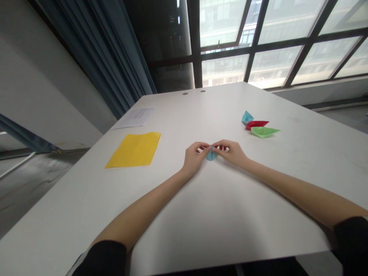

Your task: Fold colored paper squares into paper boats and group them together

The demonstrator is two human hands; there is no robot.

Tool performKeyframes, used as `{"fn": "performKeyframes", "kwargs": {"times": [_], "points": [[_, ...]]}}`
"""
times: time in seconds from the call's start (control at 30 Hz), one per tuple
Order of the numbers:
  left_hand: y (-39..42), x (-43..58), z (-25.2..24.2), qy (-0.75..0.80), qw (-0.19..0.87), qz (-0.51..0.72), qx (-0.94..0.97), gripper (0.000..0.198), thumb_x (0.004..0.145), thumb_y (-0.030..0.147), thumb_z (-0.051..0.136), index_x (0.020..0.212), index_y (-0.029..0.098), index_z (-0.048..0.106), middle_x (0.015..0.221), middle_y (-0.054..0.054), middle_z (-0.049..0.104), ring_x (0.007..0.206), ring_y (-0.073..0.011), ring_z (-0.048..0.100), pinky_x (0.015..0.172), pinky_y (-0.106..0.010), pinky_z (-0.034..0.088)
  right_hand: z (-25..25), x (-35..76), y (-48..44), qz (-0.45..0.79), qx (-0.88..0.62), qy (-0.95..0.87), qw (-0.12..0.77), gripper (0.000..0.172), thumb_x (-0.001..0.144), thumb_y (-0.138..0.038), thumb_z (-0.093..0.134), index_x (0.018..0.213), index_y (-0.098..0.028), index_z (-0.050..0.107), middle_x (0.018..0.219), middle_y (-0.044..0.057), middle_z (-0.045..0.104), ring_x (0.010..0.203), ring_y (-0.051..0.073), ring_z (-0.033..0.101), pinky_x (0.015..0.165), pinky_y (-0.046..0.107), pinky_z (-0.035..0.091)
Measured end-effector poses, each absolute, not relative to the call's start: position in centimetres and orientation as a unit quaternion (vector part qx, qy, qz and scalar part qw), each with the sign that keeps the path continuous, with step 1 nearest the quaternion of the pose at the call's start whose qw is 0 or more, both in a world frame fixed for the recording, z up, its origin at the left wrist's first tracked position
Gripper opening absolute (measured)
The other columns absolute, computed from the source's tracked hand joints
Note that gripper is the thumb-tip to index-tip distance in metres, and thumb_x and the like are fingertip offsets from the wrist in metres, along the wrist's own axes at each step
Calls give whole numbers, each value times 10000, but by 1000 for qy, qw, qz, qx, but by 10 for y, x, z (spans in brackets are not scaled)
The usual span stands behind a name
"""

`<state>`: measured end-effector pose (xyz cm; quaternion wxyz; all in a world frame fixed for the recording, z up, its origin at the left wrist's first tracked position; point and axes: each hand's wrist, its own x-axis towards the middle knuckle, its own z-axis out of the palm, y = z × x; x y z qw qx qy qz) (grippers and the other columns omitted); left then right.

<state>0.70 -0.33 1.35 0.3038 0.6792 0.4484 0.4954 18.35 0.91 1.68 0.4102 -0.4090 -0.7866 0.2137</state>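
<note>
Between my two hands, low over the middle of the white table, is a small piece of folded light blue paper (211, 155). My left hand (195, 156) pinches its upper left side with thumb and fingers. From the other side my right hand (230, 151) pinches the upper right of the same paper. The fingertips of both hands nearly meet at its top and hide part of the folds. A crease runs down the visible front of the paper.
Right of my hands sit folded paper boats: a blue one (247, 117), a red one (257, 124) and a green one (263, 132). On the left lie yellow square paper (134, 149) and a printed white sheet (136, 117). The white table (184, 214) ends before a window.
</note>
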Motion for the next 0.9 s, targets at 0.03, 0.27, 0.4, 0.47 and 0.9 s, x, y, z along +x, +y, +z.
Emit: {"fn": "performKeyframes", "kwargs": {"times": [0.03,0.27,0.4,0.47,0.9], "points": [[-3,7,13,449,301,495,681,160,755,326,598,811,193,668,813,-35,664,760,-154,571,641,-258,393,16,184,9,209,-407,-790,409,211,779,-368,566,866,-219,688,740,24,670,625,131,549,572,256,410],[-3,8,12,449,326,499,666,126,733,293,608,786,193,665,782,-21,660,736,-144,568,638,-246,394,16,188,10,153,-378,-820,402,170,774,-250,530,873,-199,659,765,33,657,686,147,563,632,278,430],[-4,8,12,433,332,490,680,131,750,297,592,792,192,658,791,-20,660,735,-141,569,655,-250,411,17,188,10,128,-361,-831,403,135,751,-208,541,836,-206,647,746,27,646,703,155,554,688,297,430],[-4,8,12,430,329,487,686,128,753,294,589,796,193,656,799,-19,661,745,-143,571,670,-256,419,18,188,10,122,-358,-835,400,114,745,-206,547,815,-209,637,745,27,642,717,161,549,689,298,425],[3,5,7,445,343,555,614,97,756,267,583,781,176,603,772,-11,621,739,-129,562,655,-233,419,20,191,16,155,-404,-822,370,67,730,-210,546,725,-212,613,747,22,648,759,179,537,689,304,411]]}}
